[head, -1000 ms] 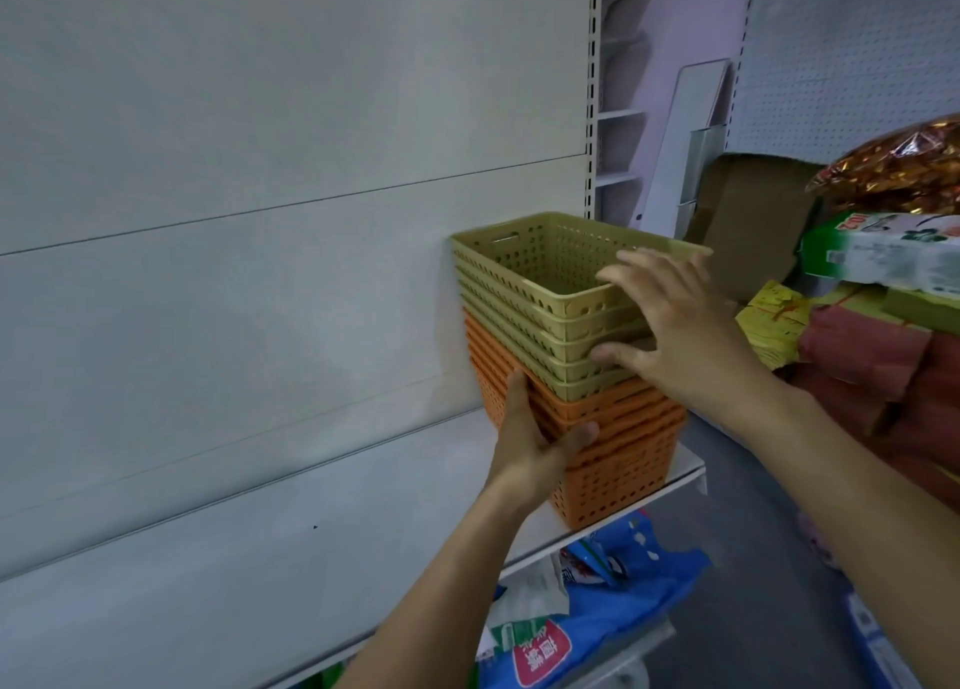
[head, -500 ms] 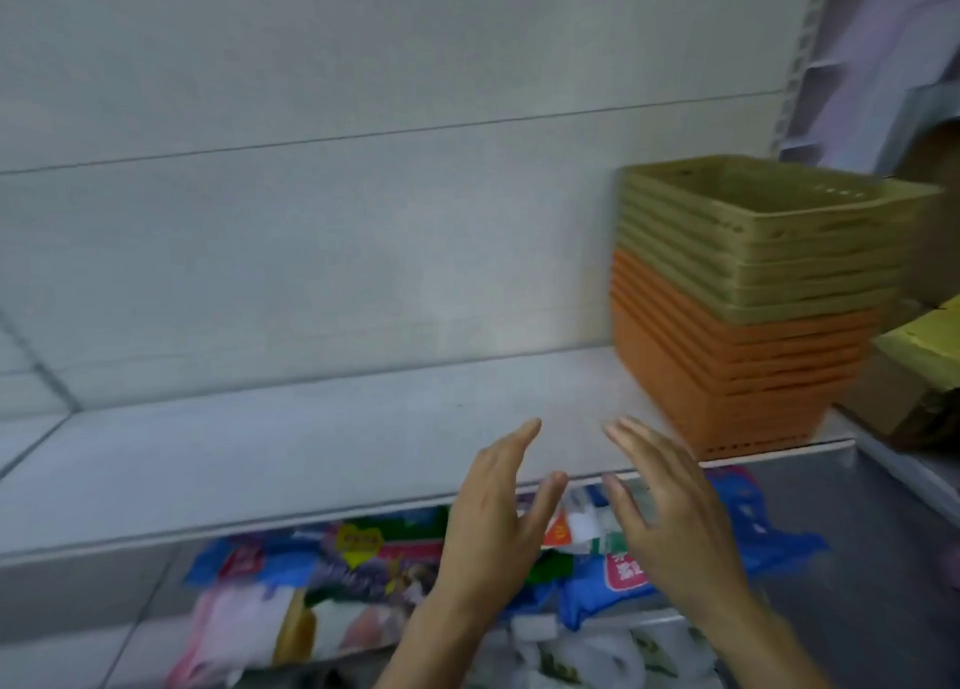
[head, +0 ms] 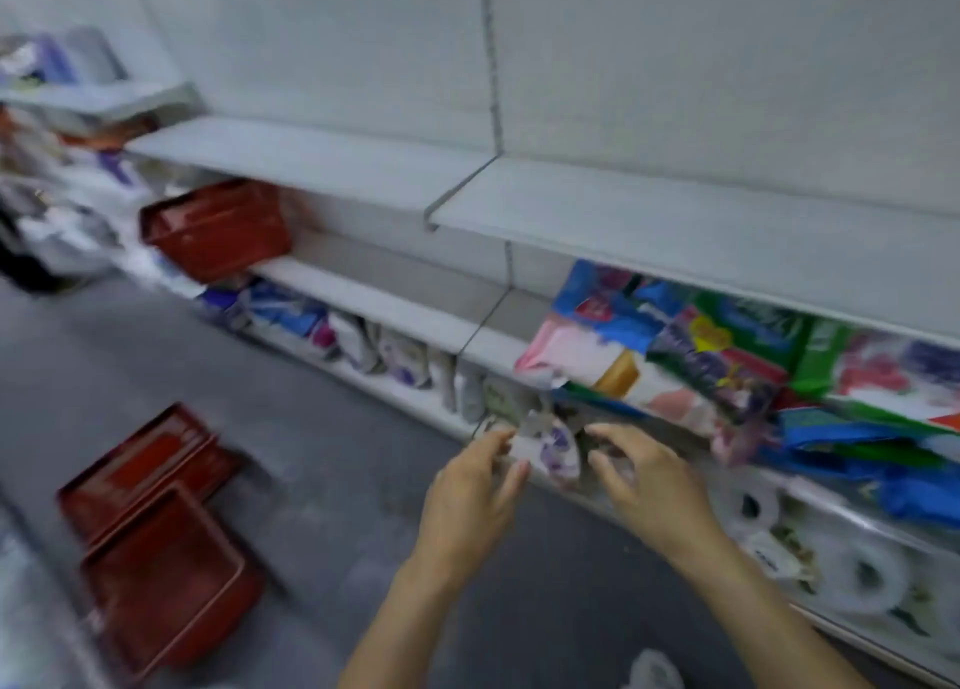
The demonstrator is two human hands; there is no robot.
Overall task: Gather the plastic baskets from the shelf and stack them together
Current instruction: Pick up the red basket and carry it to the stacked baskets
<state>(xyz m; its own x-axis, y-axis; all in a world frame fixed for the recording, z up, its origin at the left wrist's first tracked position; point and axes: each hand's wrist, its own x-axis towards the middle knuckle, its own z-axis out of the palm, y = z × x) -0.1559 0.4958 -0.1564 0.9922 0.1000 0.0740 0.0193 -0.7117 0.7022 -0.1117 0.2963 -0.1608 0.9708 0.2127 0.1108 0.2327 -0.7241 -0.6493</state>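
Both hands, left hand (head: 470,486) and right hand (head: 649,486), hang spread and empty; the person should reach far left and grip the red basket (head: 218,228) by both rims.

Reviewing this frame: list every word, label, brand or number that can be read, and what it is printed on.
None can be read; the frame is motion-blurred.
Colourful packets under the shelf: print shows, too blurred to read.
Small label on the wrapped rolls: dark marks only, unreadable.
Red basket and red trays on the floor: no text visible.
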